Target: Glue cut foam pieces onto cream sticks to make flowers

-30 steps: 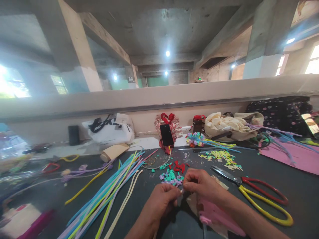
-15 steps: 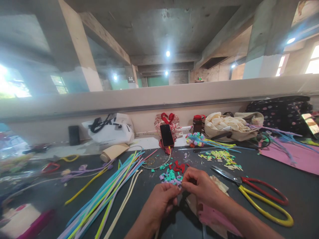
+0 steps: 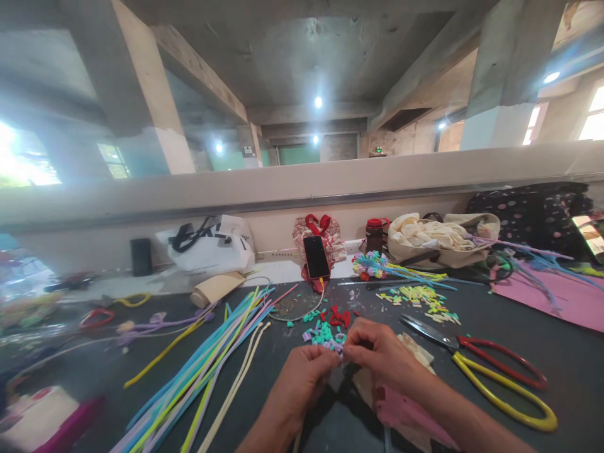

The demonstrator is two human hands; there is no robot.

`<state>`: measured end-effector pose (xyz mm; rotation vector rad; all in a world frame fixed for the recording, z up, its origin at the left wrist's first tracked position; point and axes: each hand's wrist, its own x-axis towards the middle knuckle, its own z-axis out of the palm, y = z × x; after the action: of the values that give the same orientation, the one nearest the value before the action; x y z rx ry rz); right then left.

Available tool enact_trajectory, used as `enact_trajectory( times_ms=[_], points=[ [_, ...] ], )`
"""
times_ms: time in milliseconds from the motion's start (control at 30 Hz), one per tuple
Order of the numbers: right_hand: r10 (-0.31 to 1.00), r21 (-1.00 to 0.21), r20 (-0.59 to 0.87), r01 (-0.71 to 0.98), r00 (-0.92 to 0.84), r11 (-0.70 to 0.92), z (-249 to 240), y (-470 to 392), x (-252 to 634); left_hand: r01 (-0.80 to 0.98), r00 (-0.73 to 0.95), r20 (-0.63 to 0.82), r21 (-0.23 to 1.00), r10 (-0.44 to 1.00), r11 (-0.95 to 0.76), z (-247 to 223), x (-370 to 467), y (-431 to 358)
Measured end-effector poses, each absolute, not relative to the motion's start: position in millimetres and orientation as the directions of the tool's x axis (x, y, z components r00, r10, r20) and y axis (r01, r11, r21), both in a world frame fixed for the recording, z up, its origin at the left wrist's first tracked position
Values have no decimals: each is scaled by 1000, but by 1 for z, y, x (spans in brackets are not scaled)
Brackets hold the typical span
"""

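Note:
My left hand (image 3: 309, 377) and my right hand (image 3: 377, 352) meet at the fingertips at the front middle of the dark table. Both are pinched closed; whatever lies between the fingertips is too small to name. Just beyond them is a pile of small teal and lilac pieces (image 3: 323, 332), with red pieces (image 3: 340, 316) behind it. Beneath my right forearm lie pink material (image 3: 408, 412) and crumpled cream cloth (image 3: 415, 352).
Long pastel stems (image 3: 202, 371) lie at the left. Open scissors (image 3: 472, 355) with red and yellow handles lie at the right. Yellow pieces (image 3: 418, 296), a propped phone (image 3: 315, 257), a bottle (image 3: 374, 236) and a white bag (image 3: 221, 251) are farther back.
The fingers of my left hand have curled in slightly beneath the pinch. My right hand looks almost unmoved.

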<state>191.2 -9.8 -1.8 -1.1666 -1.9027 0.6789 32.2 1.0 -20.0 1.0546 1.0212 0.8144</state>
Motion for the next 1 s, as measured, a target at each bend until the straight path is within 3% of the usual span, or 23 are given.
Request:
enact_trajectory(
  times_ms=[200,433,733,1000],
  points=[
    [916,-855,306,349,-259,384,-2,-7,194,-122,312,-251,946,916,301,-15,34,-1],
    [970,-937,182,272,-161,221,-1,-6,194,-127,429,-387,869,816,479,-1,26,-5],
    [842,-794,421,312,-336,522,8,-19,191,-194,468,-440,795,766,575,-2,25,-8],
    [817,-752,462,335,-344,567,7,-19,188,-204,533,-439,763,723,613,-5,25,-7]
  ],
)
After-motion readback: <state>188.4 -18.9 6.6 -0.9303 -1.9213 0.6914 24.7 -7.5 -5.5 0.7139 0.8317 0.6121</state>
